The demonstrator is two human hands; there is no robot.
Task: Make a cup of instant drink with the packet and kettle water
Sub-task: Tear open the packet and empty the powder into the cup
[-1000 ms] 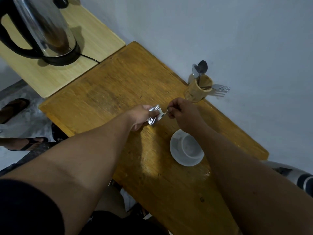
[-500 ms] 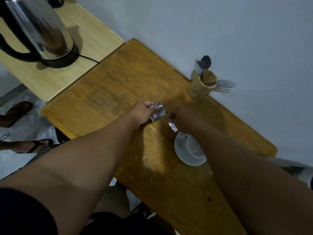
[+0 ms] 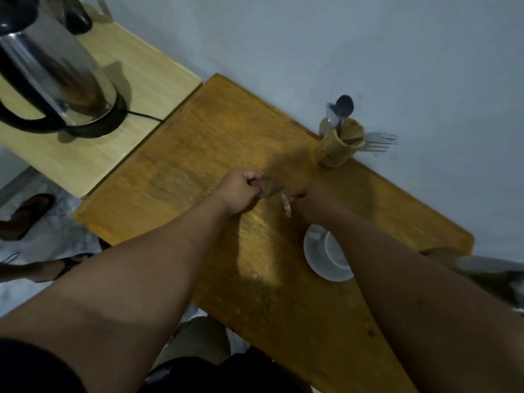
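Observation:
My left hand (image 3: 241,190) grips a small foil drink packet (image 3: 270,188) over the middle of the brown wooden table (image 3: 198,143). My right hand (image 3: 314,202) pinches a thin strip torn off the packet's top (image 3: 286,205), which hangs down just right of the packet. A white cup on a white saucer (image 3: 314,256) stands under my right forearm, partly hidden by it; the cup looks empty. The steel kettle (image 3: 54,69) sits on its black base on a paler side table (image 3: 141,66) at the upper left.
A wooden holder (image 3: 340,146) with spoons and a fork stands by the wall at the table's far edge. The kettle's cord (image 3: 147,116) runs toward the table gap. Sandalled feet and a loose sandal (image 3: 28,214) are on the floor, left.
The strip has come away from the packet: my right hand pulled it off to the right and down, and the two hands have separated slightly. The view shifted a little.

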